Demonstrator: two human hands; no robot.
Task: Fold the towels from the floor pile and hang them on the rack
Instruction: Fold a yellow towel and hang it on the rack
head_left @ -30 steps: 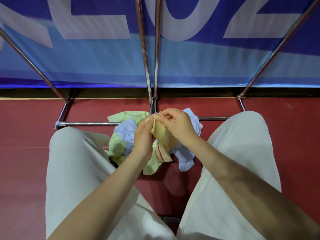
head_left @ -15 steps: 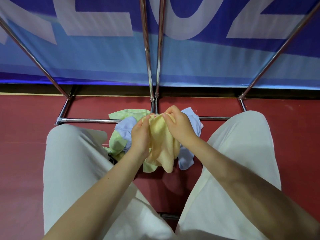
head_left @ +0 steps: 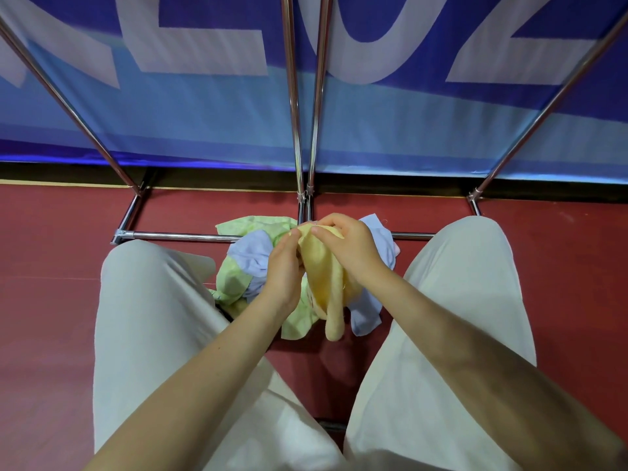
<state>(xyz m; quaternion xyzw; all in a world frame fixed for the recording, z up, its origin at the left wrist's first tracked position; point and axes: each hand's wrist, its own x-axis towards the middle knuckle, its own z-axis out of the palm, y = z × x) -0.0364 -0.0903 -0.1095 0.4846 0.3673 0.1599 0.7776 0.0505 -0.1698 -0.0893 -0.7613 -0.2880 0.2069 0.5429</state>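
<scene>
A yellow towel [head_left: 327, 283] hangs down between my hands, above the floor pile. My left hand [head_left: 283, 271] pinches its upper edge from the left, and my right hand [head_left: 350, 246] pinches the same edge from the right, fingertips nearly touching. Under them lies the pile: a light green towel [head_left: 234, 280] and a pale blue towel [head_left: 253, 254], with more blue cloth [head_left: 365, 317] at the right. The chrome rack [head_left: 299, 130] rises just behind the pile, its two centre poles close together.
The rack's base bar [head_left: 176, 236] runs along the red floor [head_left: 51, 300] behind the pile, with slanted poles [head_left: 71, 107] at both sides. A blue banner [head_left: 204, 113] stands behind the rack. My knees in pale trousers [head_left: 149, 317] flank the pile.
The yellow towel has been lifted free of the pile and now hangs longer and smoother. Both hands stay together at its top edge.
</scene>
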